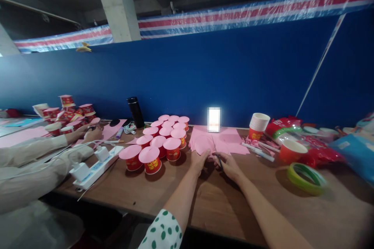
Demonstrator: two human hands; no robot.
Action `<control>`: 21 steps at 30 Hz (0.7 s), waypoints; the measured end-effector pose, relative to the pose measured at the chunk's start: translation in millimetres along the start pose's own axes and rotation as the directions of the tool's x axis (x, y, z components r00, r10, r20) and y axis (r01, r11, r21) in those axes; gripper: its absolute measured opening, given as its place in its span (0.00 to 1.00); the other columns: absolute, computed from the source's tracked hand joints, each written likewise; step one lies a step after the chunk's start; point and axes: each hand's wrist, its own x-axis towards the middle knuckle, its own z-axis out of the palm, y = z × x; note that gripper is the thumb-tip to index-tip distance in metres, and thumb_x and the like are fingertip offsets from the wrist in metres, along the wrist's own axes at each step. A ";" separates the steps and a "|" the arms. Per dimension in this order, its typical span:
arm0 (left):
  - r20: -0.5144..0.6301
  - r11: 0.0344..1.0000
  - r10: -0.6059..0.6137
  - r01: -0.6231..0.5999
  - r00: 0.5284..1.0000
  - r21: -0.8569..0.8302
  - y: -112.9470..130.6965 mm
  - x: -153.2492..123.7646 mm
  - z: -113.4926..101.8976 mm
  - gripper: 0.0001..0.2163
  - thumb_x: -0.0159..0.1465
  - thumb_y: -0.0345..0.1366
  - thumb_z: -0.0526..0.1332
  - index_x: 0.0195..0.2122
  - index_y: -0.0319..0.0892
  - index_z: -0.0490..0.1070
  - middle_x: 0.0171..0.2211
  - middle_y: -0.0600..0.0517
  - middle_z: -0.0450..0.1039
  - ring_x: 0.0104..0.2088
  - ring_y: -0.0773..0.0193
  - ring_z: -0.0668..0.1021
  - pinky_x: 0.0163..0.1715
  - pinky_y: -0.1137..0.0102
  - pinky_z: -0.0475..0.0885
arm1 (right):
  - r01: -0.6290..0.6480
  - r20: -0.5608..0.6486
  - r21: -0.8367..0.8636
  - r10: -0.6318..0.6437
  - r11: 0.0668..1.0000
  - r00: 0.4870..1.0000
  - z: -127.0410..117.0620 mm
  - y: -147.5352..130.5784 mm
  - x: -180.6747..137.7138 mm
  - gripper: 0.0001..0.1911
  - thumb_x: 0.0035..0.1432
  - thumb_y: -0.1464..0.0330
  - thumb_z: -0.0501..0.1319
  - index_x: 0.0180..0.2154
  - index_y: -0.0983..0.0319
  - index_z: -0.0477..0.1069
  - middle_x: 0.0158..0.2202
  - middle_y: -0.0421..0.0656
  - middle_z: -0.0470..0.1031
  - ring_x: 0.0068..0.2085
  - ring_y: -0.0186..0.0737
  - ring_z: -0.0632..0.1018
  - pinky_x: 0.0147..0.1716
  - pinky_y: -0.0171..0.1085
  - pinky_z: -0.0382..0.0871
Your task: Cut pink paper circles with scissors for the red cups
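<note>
My left hand is closed on the near edge of a sheet of pink paper. In my right hand is a pair of scissors, its dark handle in my fingers and its blades at the paper. More pink sheets lie flat behind my hands. To the left of my left hand stand several upside-down red paper cups, each with a pink paper disc on top. Whether the blades are apart is too small to tell.
A stack of paper cups, a marker, a single cup and a green tape roll lie right. A power strip and black bottle stand left. A co-worker's hands work at far left. A blue partition rises behind.
</note>
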 end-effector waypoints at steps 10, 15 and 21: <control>0.001 1.000 0.005 -0.005 1.000 0.021 1.5 -0.2 -0.1 0.16 0.46 0.42 0.67 0.29 0.33 0.73 0.24 0.47 0.73 0.23 0.66 0.73 0.24 0.71 0.69 | 0.004 -0.010 -0.017 -0.004 1.000 1.000 0.5 -1.4 -0.5 0.25 0.49 0.54 0.59 0.43 0.65 0.69 0.21 0.37 0.68 0.21 0.33 0.70 0.18 0.32 0.63; -0.001 1.000 -0.005 0.005 1.000 0.027 3.0 -0.7 0.8 0.15 0.46 0.42 0.67 0.28 0.33 0.73 0.22 0.48 0.73 0.21 0.66 0.73 0.22 0.72 0.69 | 0.002 -0.003 -0.021 -0.002 1.000 1.000 -0.6 3.3 0.8 0.25 0.49 0.54 0.59 0.43 0.65 0.68 0.22 0.38 0.68 0.22 0.33 0.70 0.19 0.32 0.63; 0.001 1.000 -0.002 0.002 1.000 0.018 -2.2 1.3 -0.7 0.16 0.46 0.42 0.67 0.28 0.33 0.72 0.23 0.48 0.73 0.22 0.66 0.73 0.23 0.71 0.69 | -0.007 -0.010 0.011 0.007 1.000 1.000 0.6 0.4 0.4 0.25 0.48 0.54 0.60 0.43 0.66 0.69 0.21 0.37 0.67 0.21 0.32 0.70 0.19 0.32 0.63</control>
